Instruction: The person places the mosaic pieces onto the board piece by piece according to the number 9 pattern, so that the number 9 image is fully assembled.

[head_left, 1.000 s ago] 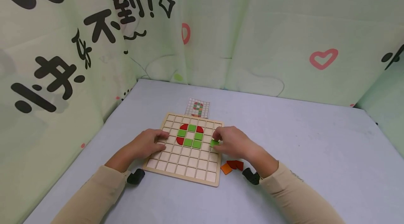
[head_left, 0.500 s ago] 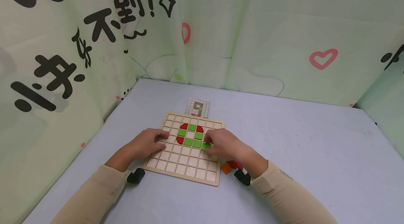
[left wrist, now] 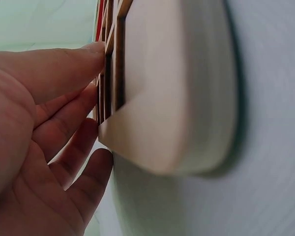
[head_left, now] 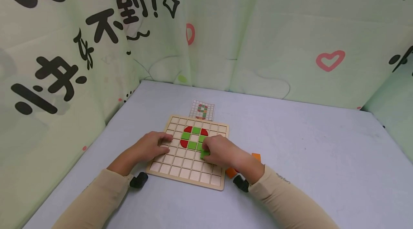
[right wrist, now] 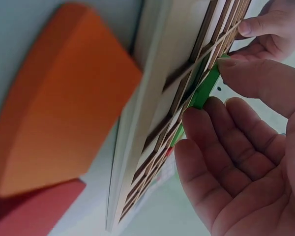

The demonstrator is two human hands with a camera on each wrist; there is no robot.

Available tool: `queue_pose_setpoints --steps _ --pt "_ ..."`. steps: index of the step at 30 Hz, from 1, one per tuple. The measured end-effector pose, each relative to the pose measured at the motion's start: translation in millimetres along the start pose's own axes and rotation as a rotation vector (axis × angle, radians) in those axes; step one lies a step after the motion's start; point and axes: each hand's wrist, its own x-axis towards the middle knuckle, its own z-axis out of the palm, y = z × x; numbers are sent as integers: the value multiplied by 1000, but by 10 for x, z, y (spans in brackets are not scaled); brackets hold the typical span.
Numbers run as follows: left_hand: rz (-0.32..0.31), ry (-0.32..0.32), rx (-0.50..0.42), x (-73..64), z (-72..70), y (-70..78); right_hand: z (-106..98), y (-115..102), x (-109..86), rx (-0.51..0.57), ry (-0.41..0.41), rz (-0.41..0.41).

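A square wooden grid board [head_left: 180, 174] lies on the table. Several green square tiles and red rounded tiles [head_left: 184, 143] sit in its cells in a ring shape. My left hand [head_left: 145, 147] rests on the board's left side; in the left wrist view its thumb [left wrist: 64, 69] touches the grid and the other fingers are loosely extended. My right hand [head_left: 222, 151] pinches a green square tile [right wrist: 206, 87] between thumb and fingertips. That tile is tilted at the grid, just below the green row; whether it is seated in a cell cannot be told.
Behind the board lies a printed pattern card [head_left: 208, 111], partly covered by the board's edge. Orange tiles [head_left: 256, 157] and a red tile [right wrist: 44, 211] lie right of the board, partly hidden by my right arm. A patterned curtain [head_left: 284, 35] surrounds the table.
My right hand has carried the green tile leftward across the board and slightly nearer me. An orange tile behind the right forearm has come into view. The left hand has stayed put.
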Motion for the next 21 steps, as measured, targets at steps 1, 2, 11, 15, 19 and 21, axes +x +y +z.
queue_pose_setpoints --steps 1,2,11,15,19,21 --pt "-1 1 0 -1 -1 2 5 -5 4 0 -1 2" --pt "-1 1 1 -1 0 3 10 -9 7 0 -2 4" --pt "-12 -1 -13 -4 -3 -5 45 -20 30 -10 -8 19" --pt "-17 0 -12 -5 -2 -1 57 -30 36 -31 -10 22" --pt "-18 1 -12 -4 2 -3 64 -53 44 -33 -12 20" --pt "-15 2 -12 -4 5 -11 67 -66 47 -32 -13 14"
